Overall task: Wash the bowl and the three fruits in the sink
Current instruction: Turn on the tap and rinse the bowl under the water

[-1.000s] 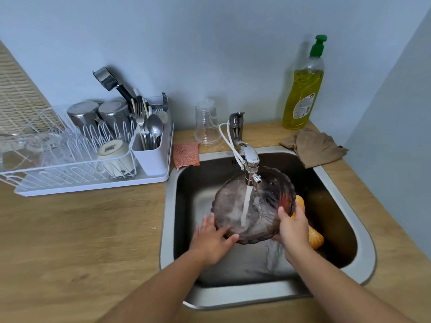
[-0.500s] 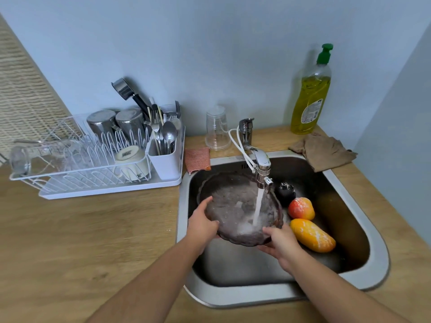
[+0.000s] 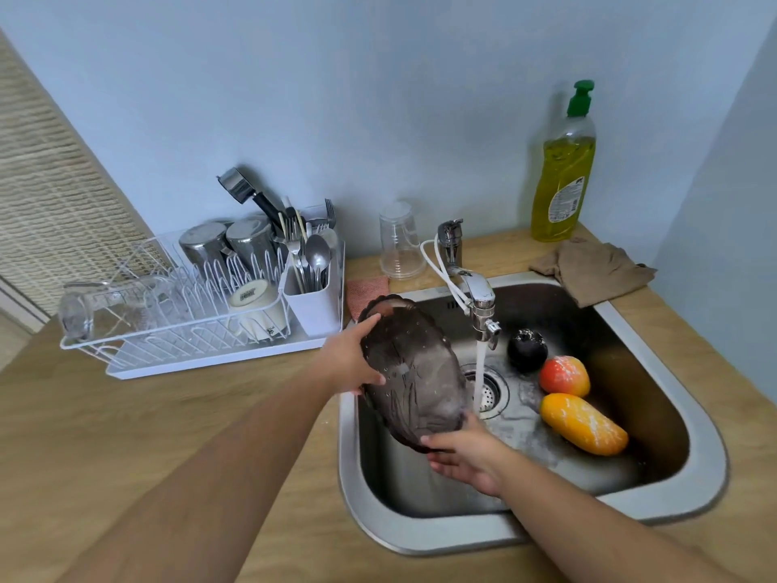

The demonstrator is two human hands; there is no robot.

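Observation:
A dark see-through glass bowl (image 3: 414, 368) with a scalloped rim is tilted on edge over the left side of the steel sink (image 3: 656, 513). My left hand (image 3: 351, 359) grips its upper left rim. My right hand (image 3: 466, 454) holds its lower edge from beneath. Water runs from the tap (image 3: 477, 298) straight onto the drain, just right of the bowl. Three fruits lie wet on the sink's right side: a dark round fruit (image 3: 527, 349), a red-orange one (image 3: 564, 375) and a long yellow-orange one (image 3: 583, 423).
A white dish rack (image 3: 202, 313) with cups, glasses and cutlery stands on the wooden counter at left. Behind the sink are a pink sponge (image 3: 366, 288), an upturned clear cup (image 3: 401, 241), a yellow dish-soap bottle (image 3: 563, 170) and a brown cloth (image 3: 593, 269).
The bowl has moved left out of the water stream and tilted up on edge. My left hand went from the bowl's side to its upper rim; all three fruits now show.

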